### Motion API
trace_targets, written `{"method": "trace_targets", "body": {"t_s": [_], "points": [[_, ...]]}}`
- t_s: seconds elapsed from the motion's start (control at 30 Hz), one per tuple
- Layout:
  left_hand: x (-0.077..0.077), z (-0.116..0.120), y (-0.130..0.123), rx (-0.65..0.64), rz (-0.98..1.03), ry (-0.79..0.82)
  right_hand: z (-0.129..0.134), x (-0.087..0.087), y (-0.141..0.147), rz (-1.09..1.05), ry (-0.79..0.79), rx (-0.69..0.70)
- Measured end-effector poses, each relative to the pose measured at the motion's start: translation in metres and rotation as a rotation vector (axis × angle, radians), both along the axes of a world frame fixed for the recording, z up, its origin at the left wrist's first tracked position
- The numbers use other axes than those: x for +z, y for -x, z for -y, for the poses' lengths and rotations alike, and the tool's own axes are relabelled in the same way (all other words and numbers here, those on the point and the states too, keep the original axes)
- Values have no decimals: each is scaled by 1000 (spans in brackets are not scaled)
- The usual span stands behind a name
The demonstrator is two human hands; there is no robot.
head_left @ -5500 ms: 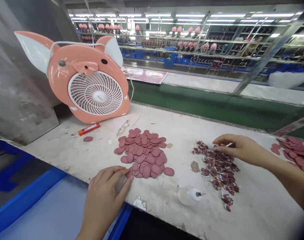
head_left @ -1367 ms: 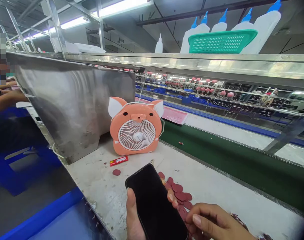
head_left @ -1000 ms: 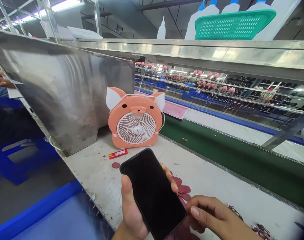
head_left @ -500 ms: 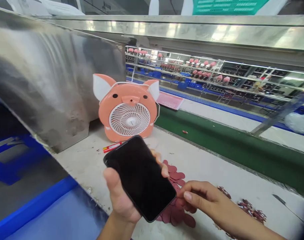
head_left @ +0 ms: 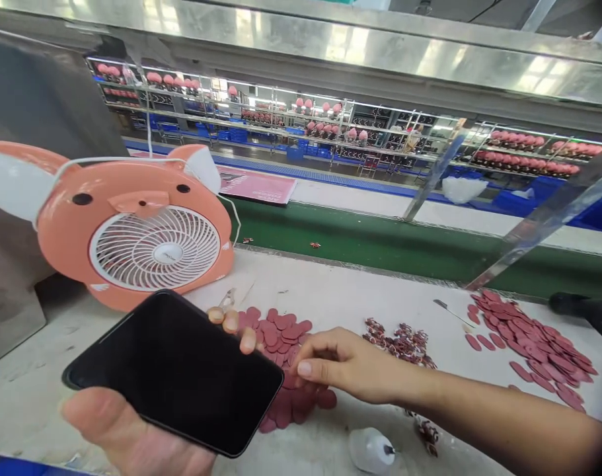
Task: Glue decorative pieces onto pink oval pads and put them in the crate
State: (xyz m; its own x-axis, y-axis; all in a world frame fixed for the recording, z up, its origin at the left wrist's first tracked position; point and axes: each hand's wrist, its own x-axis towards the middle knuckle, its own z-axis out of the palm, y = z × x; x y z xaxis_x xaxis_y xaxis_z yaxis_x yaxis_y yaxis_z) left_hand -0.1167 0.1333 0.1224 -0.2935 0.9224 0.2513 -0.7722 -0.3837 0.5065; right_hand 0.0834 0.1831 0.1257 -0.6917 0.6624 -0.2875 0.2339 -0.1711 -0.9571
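Observation:
A black smartphone [head_left: 182, 370] with a dark screen lies in my left hand [head_left: 142, 433]. The thumb runs along its near edge and the fingertips curl over the far one. My right hand [head_left: 343, 363] is just right of the phone's corner, over a pile of dark red oval pieces [head_left: 281, 330]. Its thumb and fingers are pinched together, and anything between them is hidden. Right of that pile, partly behind my right forearm, is a heap of small brownish-red pieces [head_left: 400, 340].
An orange pig-faced fan [head_left: 65, 231] stands at the left. More red ovals [head_left: 533, 340] lie at the right, near a thin tool [head_left: 452, 309]. A small white bottle [head_left: 370, 449] is in front. Beyond run a green belt [head_left: 370, 239] and a slanting metal post [head_left: 538, 231].
The view has swung right, so the fan and phone sit further left, and the bottle and right-hand oval pile now show. The phone has turned flatter in my left hand. My right hand stays pinched.

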Motion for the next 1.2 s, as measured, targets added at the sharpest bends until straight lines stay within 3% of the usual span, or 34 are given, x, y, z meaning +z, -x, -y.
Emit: {"method": "trace_targets", "body": {"t_s": [0.1, 0.37, 0.67, 0.8, 1.0, 1.2], "points": [[-3, 3, -4, -57, 24, -1, 1, -1, -2, -32, 9, 17], [-28, 20, -14, -371, 264, 279, 6, -11, -9, -32, 57, 5], [-50, 21, -18, -498, 310, 185, 2, -17, -4, -9, 79, -13], [-50, 20, -18, -520, 340, 199, 1, -23, -3, -18, 94, -13], [-45, 18, -19, -451, 333, 399, -1, -28, -2, -26, 85, 2], [-52, 16, -17, -406, 324, 538, -5, -29, 0, -20, 49, 10]]}}
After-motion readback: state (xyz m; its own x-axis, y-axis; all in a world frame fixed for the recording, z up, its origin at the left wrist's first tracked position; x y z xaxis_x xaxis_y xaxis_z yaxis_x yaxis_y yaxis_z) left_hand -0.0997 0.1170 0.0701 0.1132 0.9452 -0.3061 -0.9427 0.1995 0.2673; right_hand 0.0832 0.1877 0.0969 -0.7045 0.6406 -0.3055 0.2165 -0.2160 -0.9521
